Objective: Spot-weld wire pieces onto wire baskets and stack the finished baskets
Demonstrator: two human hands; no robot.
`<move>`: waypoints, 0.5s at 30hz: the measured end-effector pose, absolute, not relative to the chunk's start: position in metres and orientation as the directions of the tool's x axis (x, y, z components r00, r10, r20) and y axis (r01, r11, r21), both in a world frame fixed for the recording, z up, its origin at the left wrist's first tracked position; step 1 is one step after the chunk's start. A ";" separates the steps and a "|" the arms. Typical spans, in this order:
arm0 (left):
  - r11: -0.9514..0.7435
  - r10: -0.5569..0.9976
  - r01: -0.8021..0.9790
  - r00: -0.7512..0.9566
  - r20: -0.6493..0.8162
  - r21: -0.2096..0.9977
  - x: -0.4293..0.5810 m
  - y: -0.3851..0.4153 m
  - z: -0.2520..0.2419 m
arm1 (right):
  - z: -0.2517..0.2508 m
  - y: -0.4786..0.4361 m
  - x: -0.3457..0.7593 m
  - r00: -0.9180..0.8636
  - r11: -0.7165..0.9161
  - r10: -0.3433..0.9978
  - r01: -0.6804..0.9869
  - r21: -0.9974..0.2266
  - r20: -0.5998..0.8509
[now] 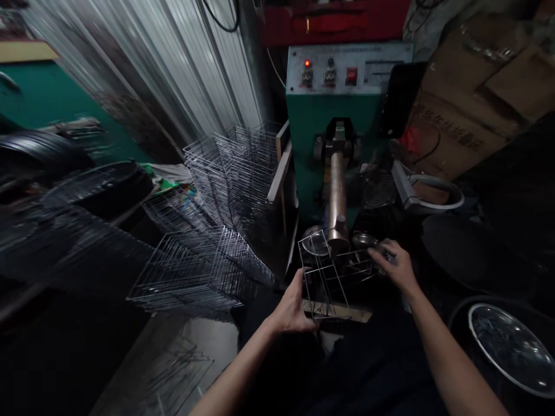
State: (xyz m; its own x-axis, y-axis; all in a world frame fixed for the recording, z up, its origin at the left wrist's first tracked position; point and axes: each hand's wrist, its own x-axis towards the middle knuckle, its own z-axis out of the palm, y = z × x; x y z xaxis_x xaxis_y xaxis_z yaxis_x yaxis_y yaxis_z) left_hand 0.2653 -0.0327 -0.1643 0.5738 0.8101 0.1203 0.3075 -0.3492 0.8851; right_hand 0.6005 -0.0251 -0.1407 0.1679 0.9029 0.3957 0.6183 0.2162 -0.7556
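Note:
A bent wire rack (324, 270) of thin metal rods is tilted in front of me, below the tip of a thick copper-coloured rod (338, 199) on the green machine. My left hand (292, 306) grips the rack's left side, thumb up along the wires. Close to the rack's right end, my right hand (396, 267) has its fingers closed together; what they hold is too dark and small to make out. Just beyond those fingers sits a small shiny metal dish (365, 240). A second round dish (315, 240) shows behind the rack.
Stacked wire racks (195, 268) stand at my left, with a taller stack (234, 173) behind. The green machine (303, 127) has a lit red lamp. Cardboard (459, 127) leans at the right. A round tray with a shiny rim (511, 346) lies near my right forearm.

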 end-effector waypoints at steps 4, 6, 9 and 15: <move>-0.331 0.842 0.304 0.523 0.134 0.893 0.270 -0.037 -0.173 | -0.133 -0.028 0.582 0.108 0.260 0.852 0.762 -0.594 0.512; -0.335 0.848 0.317 0.512 0.137 0.887 0.270 -0.036 -0.178 | -0.132 -0.027 0.577 0.090 0.277 0.844 0.772 -0.573 0.529; -0.350 0.850 0.323 0.504 0.153 0.879 0.268 -0.034 -0.185 | -0.133 -0.020 0.577 0.067 0.294 0.854 0.757 -0.584 0.516; -0.378 0.856 0.344 0.485 0.182 0.860 0.264 -0.026 -0.196 | -0.136 -0.003 0.579 0.043 0.318 0.855 0.744 -0.587 0.517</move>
State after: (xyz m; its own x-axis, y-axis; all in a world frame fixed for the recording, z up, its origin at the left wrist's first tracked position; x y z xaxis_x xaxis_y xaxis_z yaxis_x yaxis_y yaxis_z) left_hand 0.2640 -0.0255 -0.1958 0.4846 0.8555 0.1822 0.3437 -0.3778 0.8597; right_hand 0.5794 -0.0034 -0.1362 0.0428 0.8547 0.5173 0.7441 0.3182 -0.5873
